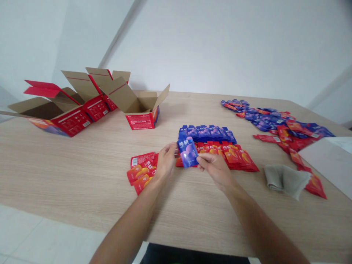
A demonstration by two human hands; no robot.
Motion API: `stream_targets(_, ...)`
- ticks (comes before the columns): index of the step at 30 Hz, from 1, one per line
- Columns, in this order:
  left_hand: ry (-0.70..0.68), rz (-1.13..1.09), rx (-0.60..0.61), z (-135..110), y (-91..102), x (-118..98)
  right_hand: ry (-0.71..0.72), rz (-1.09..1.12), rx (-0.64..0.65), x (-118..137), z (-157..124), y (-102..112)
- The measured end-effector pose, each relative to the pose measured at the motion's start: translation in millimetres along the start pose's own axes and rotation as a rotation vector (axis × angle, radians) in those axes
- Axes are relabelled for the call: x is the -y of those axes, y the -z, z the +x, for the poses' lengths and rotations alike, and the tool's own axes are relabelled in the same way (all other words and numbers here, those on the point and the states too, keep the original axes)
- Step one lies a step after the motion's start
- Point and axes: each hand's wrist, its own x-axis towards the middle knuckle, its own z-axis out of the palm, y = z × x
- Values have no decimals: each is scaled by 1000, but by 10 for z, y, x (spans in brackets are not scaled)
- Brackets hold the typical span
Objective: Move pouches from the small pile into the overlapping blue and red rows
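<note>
Between my two hands a blue pouch [188,152] with purple fruit on its front is held up, printed side towards me. My left hand [166,158] grips its left edge, and the thumb and fingers of my right hand [213,164] pinch its lower right corner. Just behind it lies a row of blue pouches [205,132], overlapping side by side. In front of that row is a row of red pouches [233,154] with orange fruit, partly hidden by the held pouch and my right hand. More red pouches [143,171] lie fanned beside my left forearm, which covers some of them.
An open red carton [140,121] stands behind on the left, with several more open cartons [72,121] farther left. A long heap of mixed blue and red pouches [264,119] spreads along the right. Near it lie a folded grey cloth [286,179] and a white box-like object [330,157].
</note>
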Motion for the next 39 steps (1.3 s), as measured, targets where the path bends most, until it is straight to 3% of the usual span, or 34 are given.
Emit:
stream_targets(5,26,56,-34,19,1,45,-23,135,-374,-19,541,265)
stream_targets(12,9,134,43,36,12,140,-169,65,-566,-61,1345,433)
stream_targets(17,-24,173,84,69,28,207,-213,16,-583,-164,1613,392)
stream_targets(23,-57,205,113,17,34,129,-231,-127,-563,-294,1710,405)
stream_targets(31,-86,224,154,-19,35,81,-252,-497,-508,-441,1736,549)
stream_targets(39,-88,310,171,-44,35,39,-202,-868,-434,-309,1716,587)
